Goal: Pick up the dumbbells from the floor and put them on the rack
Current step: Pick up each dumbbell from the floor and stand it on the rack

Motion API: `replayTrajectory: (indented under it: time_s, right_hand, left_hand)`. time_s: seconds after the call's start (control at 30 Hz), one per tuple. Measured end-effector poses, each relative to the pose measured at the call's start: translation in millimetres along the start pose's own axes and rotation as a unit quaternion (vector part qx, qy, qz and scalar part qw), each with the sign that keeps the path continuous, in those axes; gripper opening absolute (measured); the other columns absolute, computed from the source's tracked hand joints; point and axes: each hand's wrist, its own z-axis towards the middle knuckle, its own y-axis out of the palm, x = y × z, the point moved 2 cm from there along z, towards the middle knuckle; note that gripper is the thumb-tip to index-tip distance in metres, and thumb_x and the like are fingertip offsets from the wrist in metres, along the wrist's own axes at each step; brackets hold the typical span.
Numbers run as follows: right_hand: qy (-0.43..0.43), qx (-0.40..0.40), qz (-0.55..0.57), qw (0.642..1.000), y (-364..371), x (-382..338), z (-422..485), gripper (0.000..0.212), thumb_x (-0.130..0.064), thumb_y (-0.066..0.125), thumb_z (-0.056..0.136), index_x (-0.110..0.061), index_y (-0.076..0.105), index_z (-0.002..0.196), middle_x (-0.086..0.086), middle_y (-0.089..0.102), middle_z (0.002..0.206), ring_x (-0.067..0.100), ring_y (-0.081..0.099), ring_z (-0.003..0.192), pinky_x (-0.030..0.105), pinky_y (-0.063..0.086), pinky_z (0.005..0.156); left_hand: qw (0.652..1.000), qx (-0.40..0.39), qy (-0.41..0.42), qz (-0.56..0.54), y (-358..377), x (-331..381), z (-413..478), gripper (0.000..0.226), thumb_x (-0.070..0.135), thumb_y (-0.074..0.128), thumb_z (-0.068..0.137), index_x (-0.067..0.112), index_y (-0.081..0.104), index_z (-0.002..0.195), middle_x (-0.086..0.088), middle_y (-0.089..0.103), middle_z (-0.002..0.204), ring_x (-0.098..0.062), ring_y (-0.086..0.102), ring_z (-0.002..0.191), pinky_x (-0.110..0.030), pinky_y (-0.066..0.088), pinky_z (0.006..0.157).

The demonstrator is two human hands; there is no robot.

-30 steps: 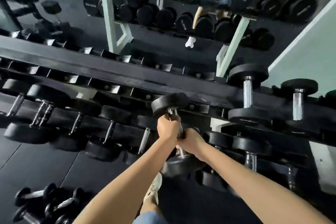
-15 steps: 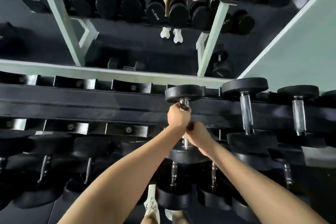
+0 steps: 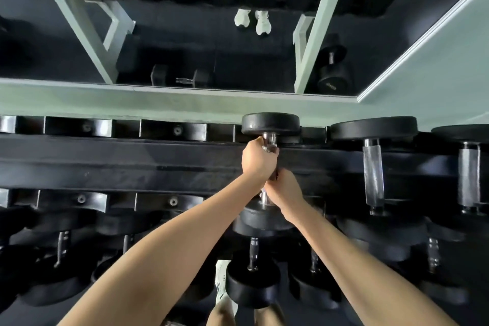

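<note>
Here the rack (image 3: 132,161) is seen spanning the whole view, its top tier fitted with paired saddles so that each dumbbell is carried by its heads; most saddles to the left stand unfilled; a neighbouring dumbbell (image 3: 373,172) is already seated to the right. The dumbbell (image 3: 270,124) is held across the top tier, far head at the back rail, seemingly to be lowered squarely; its handle is clamped by the left hand (image 3: 258,159) ahead and the right hand (image 3: 284,188) behind, probably for the weight.
</note>
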Motion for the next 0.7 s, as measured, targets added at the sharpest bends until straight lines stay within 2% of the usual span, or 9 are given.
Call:
replayTrajectory:
  time_s: [0.07, 0.13, 0.23, 0.33, 0.4, 0.47, 0.57, 0.63, 0.7]
  right_hand:
    - [0.004, 0.001, 0.003, 1.0, 1.0, -0.1, -0.4, 0.009, -0.018, 0.05, 0.083, -0.015, 0.053, 0.075, 0.004, 0.06, 0.072, 0.026, 0.055, 0.07, 0.029, 0.037, 0.058]
    - [0.003, 0.001, -0.003, 1.0, 0.4, -1.3, -1.8, 0.01, -0.019, 0.049, 0.084, -0.012, 0.056, 0.084, 0.004, 0.061, 0.076, 0.026, 0.057, 0.074, 0.029, 0.037, 0.059]
    - [0.003, 0.011, -0.021, 1.0, -1.0, -5.6, -5.0, 0.017, -0.023, 0.05, 0.085, -0.009, 0.058, 0.092, 0.009, 0.065, 0.088, 0.029, 0.06, 0.083, 0.03, 0.039, 0.063]
    - [0.002, 0.007, -0.021, 1.0, 0.0, -9.4, -9.1, 0.013, -0.03, 0.055, 0.085, -0.017, 0.057, 0.079, 0.007, 0.069, 0.092, 0.029, 0.065, 0.09, 0.032, 0.045, 0.066]
    - [-0.011, 0.026, -0.055, 0.998, -0.5, -11.4, -13.0, 0.02, -0.036, 0.057, 0.086, -0.016, 0.057, 0.083, 0.006, 0.067, 0.09, 0.028, 0.064, 0.091, 0.03, 0.043, 0.066]
    - [-0.032, 0.087, -0.093, 0.991, -4.3, -12.1, -21.9, 0.036, -0.044, 0.056, 0.087, -0.01, 0.057, 0.1, 0.007, 0.068, 0.096, 0.028, 0.064, 0.092, 0.029, 0.041, 0.067]
    - [-0.102, 0.194, -0.125, 0.968, -9.5, -8.2, -46.3, 0.042, -0.047, 0.051, 0.091, -0.009, 0.054, 0.11, 0.005, 0.067, 0.099, 0.027, 0.064, 0.09, 0.03, 0.039, 0.067]
    - [-0.182, 0.271, -0.167, 0.93, -8.4, -4.0, -66.5, 0.035, -0.033, 0.06, 0.089, -0.006, 0.057, 0.11, 0.008, 0.067, 0.099, 0.029, 0.064, 0.087, 0.032, 0.04, 0.066]
    - [-0.257, 0.329, -0.193, 0.888, -1.8, 1.8, -85.9, 0.029, -0.018, 0.072, 0.079, -0.003, 0.062, 0.102, 0.012, 0.069, 0.092, 0.033, 0.067, 0.077, 0.033, 0.046, 0.064]
  left_hand:
    - [1.0, -0.006, -0.001, 0.005, 0.4, -1.8, 2.7, 0.024, 0.016, 0.059, 0.088, -0.002, 0.061, 0.103, -0.019, 0.069, 0.105, -0.029, 0.062, 0.084, -0.027, 0.041, 0.065]
    - [1.0, -0.013, 0.0, 0.011, 0.6, -3.7, 4.5, 0.032, 0.018, 0.059, 0.088, -0.003, 0.061, 0.113, -0.018, 0.07, 0.106, -0.03, 0.065, 0.091, -0.026, 0.041, 0.066]
    - [0.999, -0.025, 0.019, 0.026, -3.0, -3.9, 2.5, 0.032, 0.02, 0.06, 0.088, -0.001, 0.062, 0.111, -0.016, 0.071, 0.104, -0.031, 0.066, 0.094, -0.027, 0.044, 0.068]
    - [0.994, -0.037, 0.057, 0.089, -11.9, -0.6, -3.1, 0.028, 0.028, 0.058, 0.09, 0.006, 0.063, 0.105, -0.011, 0.068, 0.098, -0.03, 0.064, 0.1, -0.03, 0.046, 0.075]
    - [0.987, -0.048, 0.071, 0.134, -19.6, -1.4, -5.6, 0.046, 0.034, 0.056, 0.09, 0.009, 0.055, 0.129, -0.008, 0.065, 0.121, -0.027, 0.059, 0.114, -0.032, 0.047, 0.087]
    - [0.985, -0.045, 0.07, 0.151, -29.4, -7.2, -9.6, 0.056, 0.035, 0.054, 0.092, 0.011, 0.043, 0.142, -0.006, 0.055, 0.139, -0.025, 0.053, 0.125, -0.031, 0.044, 0.095]
    - [0.992, -0.019, 0.058, 0.111, -46.7, -25.8, -22.0, 0.048, 0.033, 0.054, 0.092, 0.01, 0.051, 0.134, -0.007, 0.062, 0.129, -0.024, 0.06, 0.115, -0.031, 0.045, 0.094]
    - [0.996, 0.003, 0.05, 0.074, -58.3, -45.8, -33.2, 0.039, 0.03, 0.056, 0.091, 0.01, 0.059, 0.124, -0.006, 0.067, 0.119, -0.024, 0.062, 0.11, -0.032, 0.047, 0.092]
    - [0.997, 0.009, 0.044, 0.067, -69.2, -68.4, -46.0, 0.032, 0.028, 0.056, 0.09, 0.01, 0.064, 0.116, -0.005, 0.069, 0.113, -0.023, 0.062, 0.108, -0.03, 0.046, 0.088]
